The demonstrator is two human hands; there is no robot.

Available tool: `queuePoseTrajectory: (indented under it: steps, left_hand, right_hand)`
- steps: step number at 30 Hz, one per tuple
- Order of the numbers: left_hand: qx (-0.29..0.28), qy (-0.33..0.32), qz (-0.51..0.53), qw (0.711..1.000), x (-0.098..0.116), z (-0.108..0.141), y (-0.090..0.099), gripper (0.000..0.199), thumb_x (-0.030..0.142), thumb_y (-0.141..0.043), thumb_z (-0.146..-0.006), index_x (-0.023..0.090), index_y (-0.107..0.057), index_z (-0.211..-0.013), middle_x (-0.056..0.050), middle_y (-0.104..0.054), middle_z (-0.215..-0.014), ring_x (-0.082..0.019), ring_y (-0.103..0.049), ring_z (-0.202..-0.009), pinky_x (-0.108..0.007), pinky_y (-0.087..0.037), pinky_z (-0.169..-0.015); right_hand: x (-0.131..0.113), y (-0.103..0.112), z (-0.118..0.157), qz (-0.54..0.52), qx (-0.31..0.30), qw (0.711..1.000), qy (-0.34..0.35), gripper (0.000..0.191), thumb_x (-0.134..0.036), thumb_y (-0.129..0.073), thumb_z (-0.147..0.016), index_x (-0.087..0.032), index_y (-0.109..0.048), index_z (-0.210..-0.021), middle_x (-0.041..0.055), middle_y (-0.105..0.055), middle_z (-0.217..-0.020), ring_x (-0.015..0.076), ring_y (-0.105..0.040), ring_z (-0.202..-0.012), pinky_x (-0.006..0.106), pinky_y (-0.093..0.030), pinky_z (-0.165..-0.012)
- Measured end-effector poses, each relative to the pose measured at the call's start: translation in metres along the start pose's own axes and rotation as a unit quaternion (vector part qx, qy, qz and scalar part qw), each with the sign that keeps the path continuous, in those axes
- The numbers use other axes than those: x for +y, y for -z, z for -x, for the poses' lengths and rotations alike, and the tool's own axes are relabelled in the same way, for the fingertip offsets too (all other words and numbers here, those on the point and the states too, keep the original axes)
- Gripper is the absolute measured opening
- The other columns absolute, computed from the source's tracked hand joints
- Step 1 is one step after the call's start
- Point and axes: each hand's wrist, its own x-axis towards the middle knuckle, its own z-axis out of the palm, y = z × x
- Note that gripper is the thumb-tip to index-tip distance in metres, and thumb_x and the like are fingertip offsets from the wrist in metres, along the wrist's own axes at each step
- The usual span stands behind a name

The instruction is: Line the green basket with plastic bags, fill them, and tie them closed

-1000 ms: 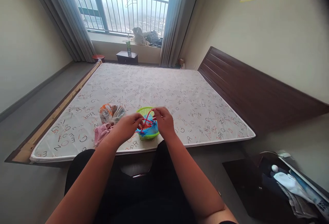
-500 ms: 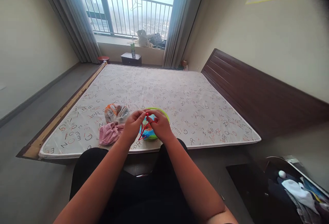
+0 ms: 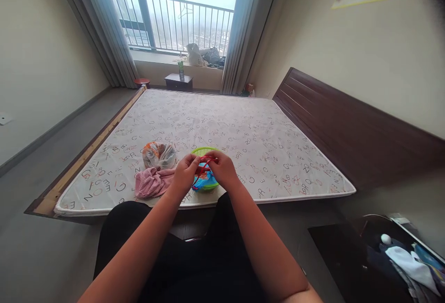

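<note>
A red cord (image 3: 207,159) is pinched between my left hand (image 3: 186,173) and my right hand (image 3: 223,169), which are close together above the front edge of the mattress. Beneath them sits a green basket (image 3: 205,150) with a blue plastic bag (image 3: 206,180) in it; my hands hide part of both. Left of my left hand, a pink cloth (image 3: 153,183) lies crumpled on the mattress. Just behind the cloth rests a clear plastic bag with orange marks (image 3: 158,154).
The mattress (image 3: 215,117) lies before me, with a dark headboard (image 3: 340,112) on its right. A small nightstand (image 3: 178,81) and a red stool (image 3: 142,81) stand beyond it. Clothes (image 3: 410,261) lie at the lower right.
Both hands have shifted slightly right and moved a little apart. The red cord, which hung in a loop below them, is now gathered more between the fingers.
</note>
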Motion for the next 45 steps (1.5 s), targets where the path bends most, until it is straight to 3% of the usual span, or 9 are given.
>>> queuePoseTrajectory:
  steps: [4,10,14,17,26,31,37,41,45]
  left_hand:
    - [-0.001,-0.035,-0.006,0.999,-0.002,0.001,0.001,0.042,0.058,-0.075,-0.080,0.019,-0.059,-0.080,-0.006,-0.075,-0.089,-0.021,-0.073,-0.085,-0.034,-0.058,-0.078]
    - [-0.039,-0.079,0.102,0.991,-0.006,-0.001,-0.002,0.036,0.052,-0.073,-0.087,0.019,-0.062,-0.080,-0.010,-0.072,-0.128,-0.025,-0.068,-0.112,-0.040,-0.055,-0.096]
    - [-0.019,-0.085,0.171,0.981,-0.009,-0.007,-0.006,0.032,0.048,-0.077,-0.085,0.018,-0.067,-0.080,-0.008,-0.074,-0.123,-0.023,-0.066,-0.117,-0.038,-0.053,-0.101]
    - [-0.018,-0.074,0.197,0.977,-0.011,-0.011,-0.008,0.032,0.048,-0.081,-0.082,0.019,-0.070,-0.082,-0.005,-0.077,-0.108,-0.019,-0.069,-0.106,-0.035,-0.053,-0.099]
    - [-0.056,-0.072,0.143,0.986,-0.016,-0.013,-0.010,0.037,0.051,-0.082,-0.080,0.017,-0.073,-0.093,-0.004,-0.075,-0.093,-0.017,-0.069,-0.090,-0.031,-0.055,-0.088]
    - [-0.030,-0.094,0.047,0.994,-0.012,-0.011,-0.003,0.036,0.050,-0.079,-0.082,0.017,-0.066,-0.081,0.000,-0.067,-0.070,-0.014,-0.063,-0.067,-0.027,-0.053,-0.068]
    - [-0.050,-0.094,0.043,0.993,-0.022,-0.008,-0.003,0.038,0.044,-0.072,-0.088,0.025,-0.062,-0.119,0.007,-0.056,-0.068,-0.009,-0.050,-0.052,-0.022,-0.044,-0.052]
    - [-0.046,-0.105,-0.086,0.990,-0.026,-0.006,-0.003,0.021,0.038,-0.065,-0.091,0.021,-0.073,-0.099,0.001,-0.064,-0.074,-0.012,-0.056,-0.063,-0.024,-0.045,-0.058]
    - [-0.055,-0.129,-0.113,0.984,-0.024,-0.005,-0.009,0.028,0.036,-0.068,-0.087,0.019,-0.078,-0.107,-0.009,-0.075,-0.106,-0.022,-0.068,-0.096,-0.031,-0.053,-0.079]
  right_hand:
    - [0.007,0.007,-0.009,-0.041,0.042,0.997,-0.043,0.017,-0.036,-0.062,-0.084,-0.022,-0.071,-0.086,-0.0005,-0.071,-0.080,0.0168,-0.064,-0.073,0.028,-0.052,-0.067]
    - [0.003,0.006,-0.008,-0.016,-0.010,1.000,-0.003,0.019,-0.036,-0.061,-0.089,-0.022,-0.071,-0.096,0.0005,-0.071,-0.085,0.0164,-0.063,-0.075,0.029,-0.052,-0.069]
    - [-0.009,0.002,0.000,0.101,0.021,0.988,0.116,0.020,-0.030,-0.066,-0.090,-0.025,-0.073,-0.108,0.0050,-0.069,-0.109,0.0190,-0.064,-0.096,0.031,-0.052,-0.082]
    - [-0.019,0.003,0.002,0.143,0.023,0.977,0.155,0.016,-0.030,-0.063,-0.094,-0.026,-0.076,-0.102,0.0057,-0.068,-0.102,0.0187,-0.064,-0.093,0.032,-0.051,-0.082]
    - [-0.026,0.015,-0.010,-0.051,-0.080,0.995,0.004,0.016,-0.039,-0.070,-0.088,-0.026,-0.075,-0.094,-0.0014,-0.072,-0.084,0.0154,-0.064,-0.075,0.029,-0.051,-0.071]
    - [-0.020,0.027,-0.017,-0.185,-0.068,0.978,-0.064,0.022,-0.044,-0.071,-0.084,-0.022,-0.070,-0.088,-0.0073,-0.051,-0.056,0.0081,-0.040,-0.046,0.023,-0.032,-0.046]
    - [-0.010,0.032,-0.022,-0.324,-0.041,0.932,-0.155,0.028,-0.036,-0.074,-0.075,-0.022,-0.064,-0.096,-0.0126,-0.035,-0.052,0.0062,-0.022,-0.044,0.021,-0.019,-0.041]
    - [-0.010,0.034,-0.023,-0.324,0.008,0.937,-0.132,0.036,-0.025,-0.069,-0.069,-0.024,-0.063,-0.105,-0.0124,-0.039,-0.058,0.0066,-0.027,-0.046,0.021,-0.026,-0.044]
    - [-0.018,0.032,-0.022,-0.253,-0.054,0.964,-0.054,0.028,-0.022,-0.058,-0.073,-0.024,-0.070,-0.098,-0.0069,-0.050,-0.064,0.0107,-0.048,-0.059,0.025,-0.044,-0.060]
